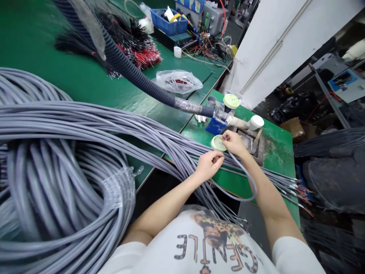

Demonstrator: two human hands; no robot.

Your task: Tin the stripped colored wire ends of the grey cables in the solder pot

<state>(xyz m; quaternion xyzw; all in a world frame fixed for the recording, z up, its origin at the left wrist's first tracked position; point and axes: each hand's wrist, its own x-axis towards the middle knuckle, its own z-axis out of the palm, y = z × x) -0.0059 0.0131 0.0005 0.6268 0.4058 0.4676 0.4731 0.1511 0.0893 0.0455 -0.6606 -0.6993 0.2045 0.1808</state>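
A thick bundle of grey cables (85, 125) runs from a big coil (57, 190) on the left across to the small green table (273, 140). My left hand (209, 164) is closed on the bundle near the table's edge. My right hand (234, 141) pinches the end of a single grey cable (245, 182), which loops down and back under my forearm. Just beyond my fingers lies a pale round lid (217, 142). The far ends of the cables (296, 190) show stripped coloured wires.
A ribbed dark hose (128, 68) crosses the green bench (34, 42) to a metal fixture (251, 140) with white caps (256, 122). Black and red wire bundles (134, 45), a plastic bag (178, 80) and a blue bin (168, 23) sit further back. A white panel (285, 38) stands right.
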